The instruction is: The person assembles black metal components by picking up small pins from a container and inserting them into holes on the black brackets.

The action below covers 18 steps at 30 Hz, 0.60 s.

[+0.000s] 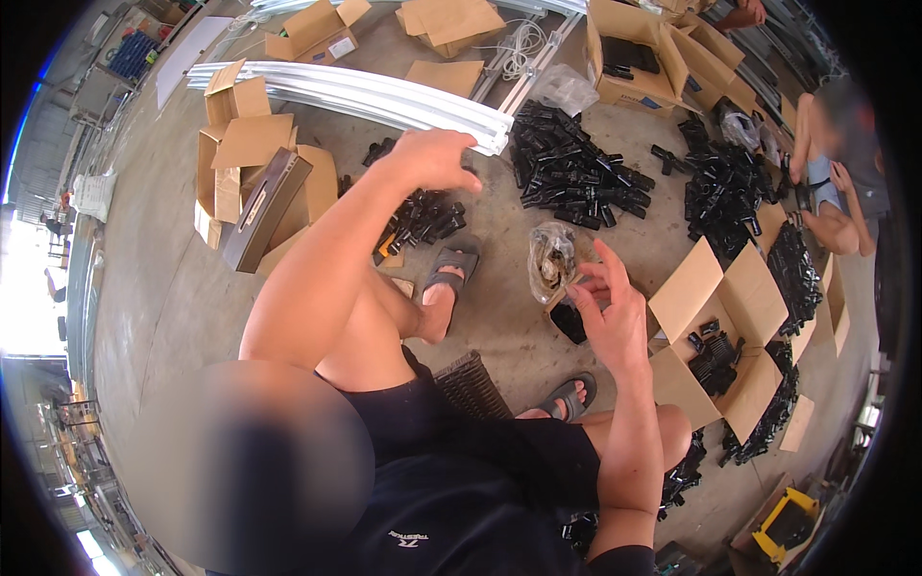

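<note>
My left hand (pixel 437 158) reaches forward above the floor, thumb apart from the curved fingers, and I see nothing in it. Below it lies a small heap of black plastic parts (pixel 427 216), partly hidden by my forearm. My right hand (pixel 613 312) is raised with its fingers loosely bent and apart, and nothing shows between them. Beside its fingertips sits a clear plastic bag (pixel 551 261) of small brownish pieces. A little black item (pixel 569 324) is just under this hand. Farther out, a large pile of black parts (pixel 576 173) covers the floor between both hands.
Long white metal profiles (pixel 365 96) lie across the far floor. At left stand opened cartons (pixel 252 144) and a flat dark box (pixel 269 211). An open carton (pixel 687 293) holding black parts is on my right. Another person (pixel 831 182) sits at far right near more piles.
</note>
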Each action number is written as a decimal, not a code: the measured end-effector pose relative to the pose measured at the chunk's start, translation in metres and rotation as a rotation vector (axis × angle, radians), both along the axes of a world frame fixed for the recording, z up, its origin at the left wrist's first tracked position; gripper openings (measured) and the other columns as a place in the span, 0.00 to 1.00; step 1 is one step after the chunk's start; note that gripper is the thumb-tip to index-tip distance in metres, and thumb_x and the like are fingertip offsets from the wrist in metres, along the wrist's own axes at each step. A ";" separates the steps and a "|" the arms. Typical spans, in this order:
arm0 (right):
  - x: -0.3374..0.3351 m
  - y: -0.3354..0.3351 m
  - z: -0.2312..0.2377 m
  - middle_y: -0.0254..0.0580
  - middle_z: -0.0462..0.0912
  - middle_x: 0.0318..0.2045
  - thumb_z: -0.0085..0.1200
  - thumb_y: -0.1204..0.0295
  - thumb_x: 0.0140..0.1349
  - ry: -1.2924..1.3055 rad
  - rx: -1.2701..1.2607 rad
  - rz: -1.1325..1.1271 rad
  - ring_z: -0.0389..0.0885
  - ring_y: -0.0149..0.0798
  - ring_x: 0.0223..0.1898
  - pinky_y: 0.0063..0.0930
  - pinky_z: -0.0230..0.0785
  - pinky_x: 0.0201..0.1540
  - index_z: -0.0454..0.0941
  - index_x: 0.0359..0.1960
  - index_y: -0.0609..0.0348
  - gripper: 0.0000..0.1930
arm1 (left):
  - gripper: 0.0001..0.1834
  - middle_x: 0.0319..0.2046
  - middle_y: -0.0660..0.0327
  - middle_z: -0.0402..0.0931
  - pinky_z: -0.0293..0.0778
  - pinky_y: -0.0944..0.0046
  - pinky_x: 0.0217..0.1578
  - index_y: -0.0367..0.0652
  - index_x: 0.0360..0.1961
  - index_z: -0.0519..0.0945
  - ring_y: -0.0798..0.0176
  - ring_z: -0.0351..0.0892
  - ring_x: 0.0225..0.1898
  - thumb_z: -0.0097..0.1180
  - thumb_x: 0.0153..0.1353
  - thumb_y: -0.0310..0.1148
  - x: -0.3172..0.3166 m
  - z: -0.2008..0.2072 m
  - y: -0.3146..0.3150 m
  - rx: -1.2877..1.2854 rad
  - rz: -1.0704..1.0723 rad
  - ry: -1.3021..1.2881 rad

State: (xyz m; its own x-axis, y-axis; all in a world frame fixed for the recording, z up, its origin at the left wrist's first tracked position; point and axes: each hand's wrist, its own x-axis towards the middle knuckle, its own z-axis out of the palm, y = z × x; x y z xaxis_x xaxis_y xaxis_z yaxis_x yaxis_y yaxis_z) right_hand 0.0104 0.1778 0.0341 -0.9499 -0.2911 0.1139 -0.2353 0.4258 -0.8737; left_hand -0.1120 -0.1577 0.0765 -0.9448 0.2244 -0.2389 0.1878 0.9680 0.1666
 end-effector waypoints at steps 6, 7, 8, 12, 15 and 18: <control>-0.004 -0.011 0.013 0.57 0.88 0.45 0.66 0.73 0.64 -0.005 0.064 0.067 0.89 0.46 0.37 0.37 0.82 0.43 0.72 0.67 0.64 0.29 | 0.40 0.54 0.46 0.83 0.76 0.50 0.58 0.41 0.60 0.81 0.45 0.81 0.59 0.68 0.56 0.61 0.012 -0.008 0.016 0.309 -0.134 -0.143; -0.003 -0.014 0.013 0.58 0.88 0.45 0.66 0.73 0.64 -0.013 0.099 0.085 0.89 0.47 0.37 0.38 0.82 0.43 0.73 0.66 0.64 0.28 | 0.38 0.52 0.47 0.84 0.77 0.49 0.57 0.42 0.59 0.82 0.45 0.82 0.58 0.68 0.56 0.61 0.014 -0.008 0.028 0.318 -0.179 -0.072; -0.003 -0.015 0.012 0.58 0.88 0.44 0.66 0.73 0.64 -0.022 0.133 0.106 0.89 0.48 0.37 0.38 0.81 0.43 0.74 0.65 0.64 0.28 | 0.37 0.51 0.48 0.85 0.78 0.48 0.55 0.43 0.57 0.83 0.45 0.83 0.56 0.67 0.56 0.61 0.017 -0.008 0.041 0.325 -0.221 -0.002; 0.010 -0.022 0.001 0.60 0.87 0.44 0.66 0.72 0.63 -0.026 0.362 0.229 0.88 0.52 0.38 0.41 0.81 0.44 0.76 0.63 0.65 0.26 | 0.27 0.42 0.50 0.87 0.82 0.45 0.46 0.49 0.49 0.87 0.45 0.86 0.49 0.65 0.57 0.58 0.044 0.051 0.109 0.234 -0.330 0.163; 0.017 -0.014 -0.022 0.59 0.87 0.48 0.65 0.71 0.65 -0.159 0.311 0.319 0.89 0.54 0.46 0.43 0.80 0.48 0.77 0.62 0.65 0.24 | 0.23 0.40 0.51 0.87 0.81 0.45 0.46 0.49 0.46 0.87 0.46 0.86 0.48 0.64 0.58 0.54 0.052 0.096 0.196 0.338 -0.480 0.271; 0.007 0.003 -0.010 0.56 0.87 0.51 0.62 0.65 0.66 -0.318 0.247 0.378 0.88 0.53 0.51 0.45 0.78 0.53 0.77 0.62 0.63 0.25 | 0.20 0.38 0.51 0.86 0.81 0.45 0.46 0.48 0.42 0.87 0.47 0.87 0.47 0.63 0.58 0.51 0.041 0.144 0.278 0.527 -0.699 0.387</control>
State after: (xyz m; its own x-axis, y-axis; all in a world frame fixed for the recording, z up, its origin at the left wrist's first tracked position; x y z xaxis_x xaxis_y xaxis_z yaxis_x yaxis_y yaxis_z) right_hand 0.0172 0.1810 0.0236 -0.7507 -0.6000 -0.2764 -0.1521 0.5642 -0.8115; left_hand -0.0706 0.1203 0.2209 -0.5486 0.7570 0.3549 0.8283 0.4345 0.3537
